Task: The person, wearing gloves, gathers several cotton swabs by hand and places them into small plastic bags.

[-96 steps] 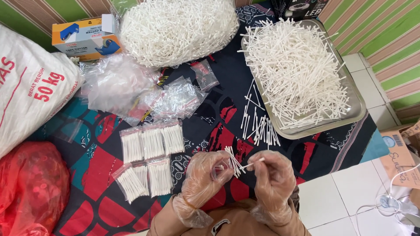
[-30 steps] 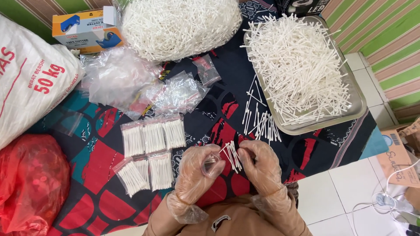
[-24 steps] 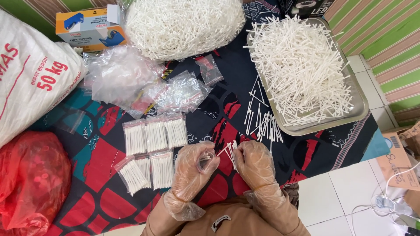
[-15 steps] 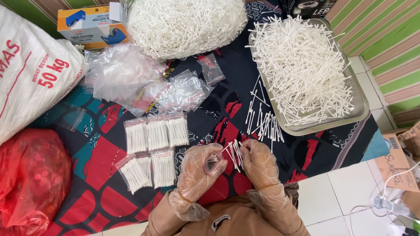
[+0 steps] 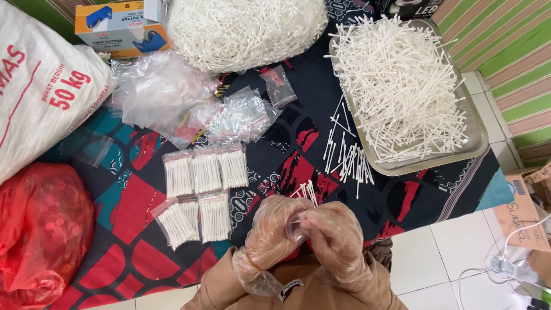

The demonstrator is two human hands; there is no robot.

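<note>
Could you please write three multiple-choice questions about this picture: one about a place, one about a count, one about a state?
1. Where is the shallow metal tray heaped with white sticks?
A. upper right of the patterned cloth
B. lower left
C. on the red bag

2. How many small filled clear packets of sticks lie in two rows left of the hands?
A. two
B. six
C. ten

3. What covers the left hand and the right hand?
A. nothing
B. thick wool mittens
C. thin clear plastic gloves

Answers: 1 A, the tray lies at the upper right. 2 B, three packets above, three below. 3 C, wrinkled transparent film wraps both hands, which meet on a small bundle of sticks.
</note>
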